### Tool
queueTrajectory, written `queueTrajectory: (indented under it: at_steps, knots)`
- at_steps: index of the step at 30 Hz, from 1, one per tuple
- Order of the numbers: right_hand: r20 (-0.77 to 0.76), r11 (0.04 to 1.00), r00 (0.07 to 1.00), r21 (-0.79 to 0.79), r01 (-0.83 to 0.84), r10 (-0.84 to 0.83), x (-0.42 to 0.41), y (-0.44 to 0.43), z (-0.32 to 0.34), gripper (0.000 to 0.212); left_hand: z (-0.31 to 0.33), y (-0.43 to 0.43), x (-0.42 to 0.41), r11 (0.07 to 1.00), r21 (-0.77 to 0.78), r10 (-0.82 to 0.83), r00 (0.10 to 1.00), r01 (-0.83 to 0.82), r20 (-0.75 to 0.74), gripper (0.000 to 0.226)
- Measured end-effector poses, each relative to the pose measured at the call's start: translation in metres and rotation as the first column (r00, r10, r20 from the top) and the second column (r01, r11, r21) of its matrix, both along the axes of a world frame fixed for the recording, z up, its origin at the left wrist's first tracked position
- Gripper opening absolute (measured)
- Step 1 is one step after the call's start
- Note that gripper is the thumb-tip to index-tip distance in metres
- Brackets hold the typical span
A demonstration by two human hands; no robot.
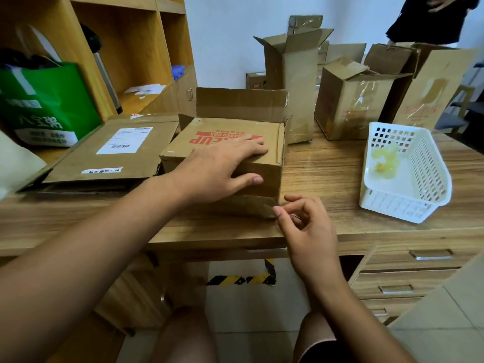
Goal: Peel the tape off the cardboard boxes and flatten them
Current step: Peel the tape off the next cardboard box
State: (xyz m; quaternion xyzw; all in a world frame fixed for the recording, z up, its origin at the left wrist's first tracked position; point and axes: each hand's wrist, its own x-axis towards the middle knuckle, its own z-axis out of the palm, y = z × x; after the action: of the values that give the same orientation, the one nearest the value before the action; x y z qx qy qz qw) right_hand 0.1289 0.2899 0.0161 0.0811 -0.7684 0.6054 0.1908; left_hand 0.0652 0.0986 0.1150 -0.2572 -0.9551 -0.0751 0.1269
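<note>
Left hand [219, 169] flat on box [227, 126], right hand [309, 227] at near corner

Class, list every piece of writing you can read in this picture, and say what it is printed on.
"UP" and "ARED BOX": red print, upside down, on the box under the left hand, partly covered.
Shipping label on the flattened cardboard: too small to read.
Green bag: white characters, too blurred.
Standing box at right: red print, blurred.
</note>
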Motion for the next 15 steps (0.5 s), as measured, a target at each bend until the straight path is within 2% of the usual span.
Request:
queueTrajectory:
  at_steps: [4, 10, 15]
  knots:
    - [0.034, 0.995, 0.999, -0.091, 0.034, -0.031, -0.006, 0.009, 0.004, 0.016, 0.01, -0.014, 0.002, 0.991, -0.129, -0.025, 0.999, 0.028, 0.025, 0.067]
    - [-0.046, 0.995, 0.996, -0.07, 0.071, -0.074, -0.001, 0.014, 0.004, 0.017, 0.014, -0.019, 0.005, 0.994, -0.085, -0.065, 0.991, 0.075, 0.121, 0.063]
    - [-0.192, 0.993, 0.974, -0.027, 0.118, -0.121, 0.002, 0.012, -0.009, 0.015, 0.011, -0.013, 0.005, 0.995, -0.075, -0.063, 0.992, 0.071, 0.105, 0.064]
